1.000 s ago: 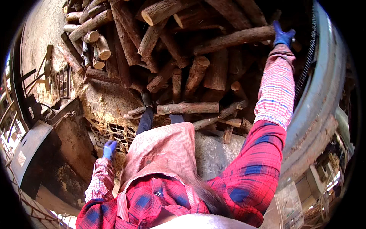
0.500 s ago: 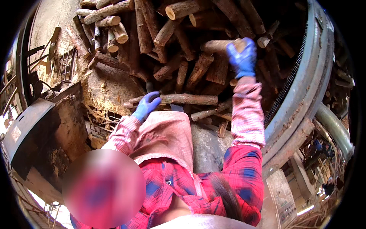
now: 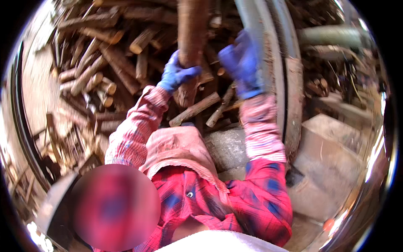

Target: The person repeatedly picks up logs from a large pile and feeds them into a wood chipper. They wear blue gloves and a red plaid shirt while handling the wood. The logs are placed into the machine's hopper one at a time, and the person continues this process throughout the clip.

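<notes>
Currently, the left hand (image 3: 174, 76) has its fingers wrapped round a thick log (image 3: 192, 33), most of it stretching forward from them, while the blurred right hand (image 3: 242, 67), fingers spread, hangs just right of it.

Log (image 3: 192, 38): thick, round, reddish-brown, blurred. Gripped toward its near end, just left of centre. Long axis runs near to far, near end slightly farther left; far end out of view.
</notes>
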A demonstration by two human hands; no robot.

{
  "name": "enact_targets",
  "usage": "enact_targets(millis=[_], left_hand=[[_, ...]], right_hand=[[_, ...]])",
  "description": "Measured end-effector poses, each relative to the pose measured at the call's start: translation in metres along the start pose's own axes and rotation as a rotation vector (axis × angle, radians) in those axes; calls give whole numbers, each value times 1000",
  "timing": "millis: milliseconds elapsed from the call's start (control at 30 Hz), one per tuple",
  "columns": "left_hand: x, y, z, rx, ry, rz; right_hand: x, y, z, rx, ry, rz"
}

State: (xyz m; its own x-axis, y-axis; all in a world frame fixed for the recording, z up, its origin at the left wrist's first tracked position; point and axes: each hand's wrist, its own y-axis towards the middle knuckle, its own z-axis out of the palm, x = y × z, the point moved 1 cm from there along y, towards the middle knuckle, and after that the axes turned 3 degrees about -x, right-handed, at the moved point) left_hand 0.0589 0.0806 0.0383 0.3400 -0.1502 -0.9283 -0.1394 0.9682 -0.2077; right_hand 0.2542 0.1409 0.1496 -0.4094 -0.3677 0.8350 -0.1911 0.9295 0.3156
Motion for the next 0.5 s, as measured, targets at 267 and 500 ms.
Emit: enact_targets(millis=[267, 500], left_hand=[[-31, 31, 131, -53, 379, 13], [-141, 36, 242, 376, 50, 732]], right_hand=[[-56, -103, -4, -202, 360, 409], [-46, 110, -182, -340, 133, -148]])
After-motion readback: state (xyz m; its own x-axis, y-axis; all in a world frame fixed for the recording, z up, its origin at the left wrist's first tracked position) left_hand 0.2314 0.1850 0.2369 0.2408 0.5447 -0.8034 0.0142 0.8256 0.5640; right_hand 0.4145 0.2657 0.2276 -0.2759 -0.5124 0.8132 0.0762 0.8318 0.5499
